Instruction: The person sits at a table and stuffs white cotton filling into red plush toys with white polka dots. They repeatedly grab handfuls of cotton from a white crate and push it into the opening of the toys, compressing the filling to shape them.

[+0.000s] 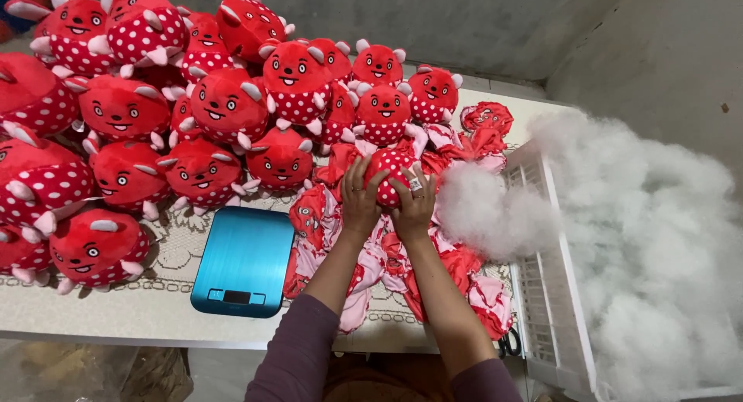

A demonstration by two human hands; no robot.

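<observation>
Above the tabletop [116,313] centre | both hands cupped round a plump red polka-dot plush toy [391,174]: left hand [360,199], right hand [416,201] with ring | beneath: limp unstuffed red-and-pink skins [457,266] | left: smooth blue rectangular scale [244,261], heap of round stuffed toys [155,116] | right: fluffy white fibrefill [650,239] spilling over white slatted crate [553,325]

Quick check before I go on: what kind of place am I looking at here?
Most likely a small toy-stuffing workshop. Both hands, left hand and right hand, grip a red spotted plush toy, beside finished plush toys, flat unstuffed skins, loose white stuffing and a blue scale.
</observation>
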